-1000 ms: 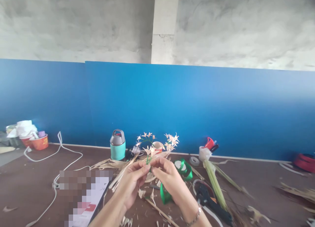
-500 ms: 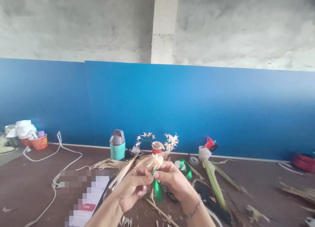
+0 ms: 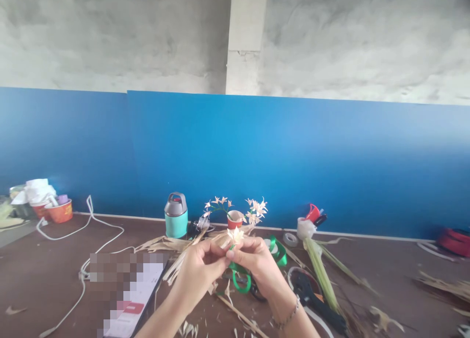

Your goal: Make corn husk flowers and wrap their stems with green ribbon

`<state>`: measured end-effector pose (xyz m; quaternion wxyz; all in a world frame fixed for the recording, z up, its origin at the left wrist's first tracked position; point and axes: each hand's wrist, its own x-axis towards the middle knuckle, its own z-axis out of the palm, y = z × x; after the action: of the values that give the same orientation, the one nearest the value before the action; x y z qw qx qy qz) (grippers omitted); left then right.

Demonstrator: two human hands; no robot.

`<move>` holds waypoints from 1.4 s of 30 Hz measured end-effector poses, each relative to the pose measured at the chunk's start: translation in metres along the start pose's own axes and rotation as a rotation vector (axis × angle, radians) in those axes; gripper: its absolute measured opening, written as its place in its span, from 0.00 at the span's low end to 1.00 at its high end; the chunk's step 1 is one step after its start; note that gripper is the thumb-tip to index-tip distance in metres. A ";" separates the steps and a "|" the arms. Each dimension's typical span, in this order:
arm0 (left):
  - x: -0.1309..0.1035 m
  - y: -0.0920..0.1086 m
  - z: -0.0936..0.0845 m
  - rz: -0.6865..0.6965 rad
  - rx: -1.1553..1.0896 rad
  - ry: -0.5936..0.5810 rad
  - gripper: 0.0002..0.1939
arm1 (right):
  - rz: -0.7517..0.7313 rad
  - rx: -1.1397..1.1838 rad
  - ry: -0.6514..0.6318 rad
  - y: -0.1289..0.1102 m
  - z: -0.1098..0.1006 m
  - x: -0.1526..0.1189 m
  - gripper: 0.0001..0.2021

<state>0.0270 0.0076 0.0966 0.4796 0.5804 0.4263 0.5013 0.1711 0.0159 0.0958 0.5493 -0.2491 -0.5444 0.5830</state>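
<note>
A pale flower point(image 3: 235, 235) stands upright between my fingertips, with green ribbon point(image 3: 242, 282) looping down below it. My left hand point(image 3: 207, 267) is closed in a pinch at the flower's base on the left. From the other side my right hand point(image 3: 253, 259), with a bracelet at the wrist, pinches the same base and the ribbon. The exact grip of the left fingertips is partly hidden. Behind the hands, a red cup point(image 3: 235, 220) holds green stems with small pale flowers point(image 3: 258, 208). A green ribbon roll point(image 3: 279, 252) lies just right of my right hand.
A turquoise flask point(image 3: 176, 223) stands at the back left, near dried husks point(image 3: 157, 244). A phone point(image 3: 137, 299) lies front left by a white cable point(image 3: 82, 274). On the right are a black glue gun point(image 3: 319, 304), green husk point(image 3: 321, 274) and a tape roll point(image 3: 290, 239).
The ribbon below the flower has gone from a hanging flat tail to a curled loop. My left fingers have shifted slightly, and the flower now shows more open toward me.
</note>
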 end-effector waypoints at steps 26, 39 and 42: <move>0.003 -0.009 -0.003 -0.204 -0.470 -0.139 0.16 | 0.108 0.021 0.078 -0.004 0.007 -0.004 0.09; -0.003 0.002 0.005 -0.094 -0.163 -0.009 0.10 | 0.057 0.138 0.066 0.001 0.007 -0.002 0.10; -0.006 0.000 0.007 0.011 -0.007 0.112 0.07 | 0.002 0.088 0.153 0.002 0.011 -0.001 0.09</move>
<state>0.0335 0.0005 0.0953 0.4541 0.5520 0.4475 0.5374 0.1613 0.0114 0.0968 0.5991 -0.2691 -0.4744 0.5861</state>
